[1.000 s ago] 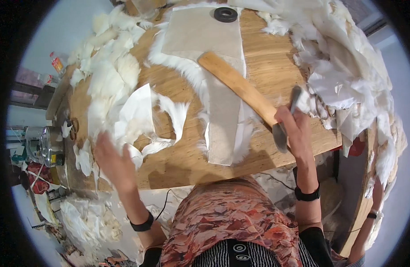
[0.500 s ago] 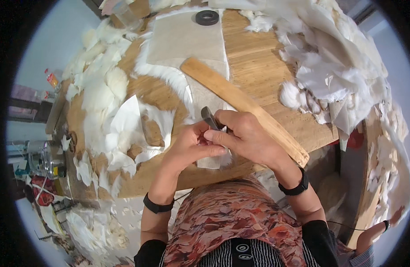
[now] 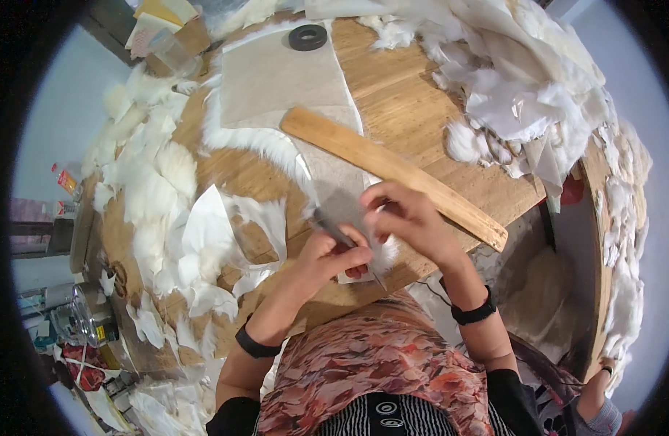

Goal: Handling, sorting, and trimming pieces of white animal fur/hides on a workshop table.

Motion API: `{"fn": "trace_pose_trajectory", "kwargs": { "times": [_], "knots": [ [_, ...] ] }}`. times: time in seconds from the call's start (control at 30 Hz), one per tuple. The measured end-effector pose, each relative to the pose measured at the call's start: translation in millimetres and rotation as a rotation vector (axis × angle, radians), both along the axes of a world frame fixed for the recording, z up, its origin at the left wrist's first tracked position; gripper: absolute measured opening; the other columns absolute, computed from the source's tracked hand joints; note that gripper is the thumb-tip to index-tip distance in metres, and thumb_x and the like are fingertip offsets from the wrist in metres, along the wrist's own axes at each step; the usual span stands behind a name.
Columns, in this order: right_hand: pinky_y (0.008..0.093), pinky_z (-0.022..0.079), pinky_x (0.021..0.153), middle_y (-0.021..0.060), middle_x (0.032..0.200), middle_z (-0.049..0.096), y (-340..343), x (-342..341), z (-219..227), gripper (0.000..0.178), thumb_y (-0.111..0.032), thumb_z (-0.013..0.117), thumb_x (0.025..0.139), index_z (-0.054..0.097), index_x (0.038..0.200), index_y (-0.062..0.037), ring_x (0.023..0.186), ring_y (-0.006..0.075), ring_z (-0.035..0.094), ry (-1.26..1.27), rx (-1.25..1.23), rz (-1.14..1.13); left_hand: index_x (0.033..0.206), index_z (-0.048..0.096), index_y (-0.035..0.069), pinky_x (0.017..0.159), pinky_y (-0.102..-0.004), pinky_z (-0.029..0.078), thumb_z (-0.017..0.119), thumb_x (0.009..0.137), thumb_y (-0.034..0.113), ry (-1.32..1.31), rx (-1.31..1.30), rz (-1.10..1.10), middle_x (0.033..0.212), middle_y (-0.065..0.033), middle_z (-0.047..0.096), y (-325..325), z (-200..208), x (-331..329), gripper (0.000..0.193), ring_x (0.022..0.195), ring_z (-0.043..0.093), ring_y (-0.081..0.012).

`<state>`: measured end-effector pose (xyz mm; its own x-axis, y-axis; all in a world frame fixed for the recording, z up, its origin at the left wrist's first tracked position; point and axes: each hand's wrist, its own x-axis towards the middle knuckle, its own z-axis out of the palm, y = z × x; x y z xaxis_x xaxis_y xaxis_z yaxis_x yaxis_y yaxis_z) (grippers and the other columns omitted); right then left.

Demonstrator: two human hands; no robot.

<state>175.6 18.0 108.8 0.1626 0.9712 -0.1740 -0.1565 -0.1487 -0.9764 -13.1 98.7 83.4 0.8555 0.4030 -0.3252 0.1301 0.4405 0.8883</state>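
Note:
My left hand (image 3: 333, 254) is closed around a narrow dark grey metal tool (image 3: 331, 227). One end of the tool points away from me, up and left; a thin sliver shows past the fingers on the near side. To its right, my right hand (image 3: 403, 218) is raised with curled fingers, blurred by motion, so I cannot make out whether anything is in it. Beneath both hands lies a pale strip of hide (image 3: 334, 163) with white fur along its edges. A long wooden board (image 3: 392, 174) rests slantwise across the hide, beyond my right hand.
A black ring (image 3: 307, 38) sits on the hide's far end. White fur scraps (image 3: 160, 218) cover the left of the wooden table (image 3: 400, 80); a larger heap (image 3: 523, 94) fills the right. A clear container (image 3: 171, 54) stands far left. Another person's hand (image 3: 592, 392) shows lower right.
My right hand has come off the tool and moved up and away to the right. The tool stays in my left hand, which has shifted slightly nearer me.

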Motion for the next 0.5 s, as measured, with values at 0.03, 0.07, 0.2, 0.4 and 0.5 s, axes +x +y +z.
{"fn": "trace_pose_trajectory", "kwargs": {
  "times": [0.03,0.07,0.2,0.4,0.5],
  "knots": [
    [0.0220,0.049,0.065,0.0003,0.088,0.062,-5,10,-9,0.020,-0.013,0.066,0.092,0.064,0.107,0.0000,0.073,0.0073,0.060,0.028,-0.023,-0.067,0.094,0.063,0.004,0.065,-0.0233,0.050,0.070,0.091,0.016,0.008,0.013,0.014,0.079,-0.0006,0.063,4,2,-4,0.014,0.070,0.061,-0.0089],
    [0.0220,0.049,0.065,0.0003,0.088,0.062,-9,18,-19,0.020,-0.013,0.066,0.092,0.064,0.107,0.0000,0.073,0.0073,0.060,0.027,-0.025,-0.076,0.094,0.063,0.004,0.065,-0.0233,0.050,0.070,0.091,0.016,0.007,0.011,0.005,0.079,-0.0006,0.063,9,0,-8,0.014,0.070,0.061,-0.0089],
    [0.0239,0.050,0.065,0.0023,0.086,0.065,-12,23,-49,0.019,-0.010,0.064,0.092,0.065,0.106,0.0016,0.073,0.0084,0.060,-0.518,-0.109,-0.073,0.098,0.063,0.003,0.070,-0.0262,0.051,0.073,0.086,0.010,-0.066,0.028,0.181,0.093,-0.0041,0.062,24,-2,-10,0.017,0.082,0.062,-0.0129],
    [0.0316,0.051,0.068,0.0095,0.081,0.068,-10,25,-56,0.016,-0.010,0.068,0.084,0.067,0.097,0.0004,0.073,0.0182,0.065,-0.607,-0.133,0.025,0.096,0.064,0.003,0.076,-0.0270,0.046,0.072,0.084,0.008,0.051,0.500,-0.040,0.094,-0.0048,0.062,34,4,4,0.015,0.086,0.057,-0.0118],
    [0.0307,0.052,0.068,0.0102,0.080,0.068,-9,23,-54,0.015,-0.009,0.069,0.083,0.067,0.095,0.0000,0.073,0.0184,0.066,-0.484,-0.138,0.013,0.096,0.064,0.002,0.077,-0.0270,0.047,0.072,0.084,0.006,0.029,0.519,-0.051,0.094,-0.0045,0.063,35,0,12,0.015,0.085,0.058,-0.0113]
  ]
}}
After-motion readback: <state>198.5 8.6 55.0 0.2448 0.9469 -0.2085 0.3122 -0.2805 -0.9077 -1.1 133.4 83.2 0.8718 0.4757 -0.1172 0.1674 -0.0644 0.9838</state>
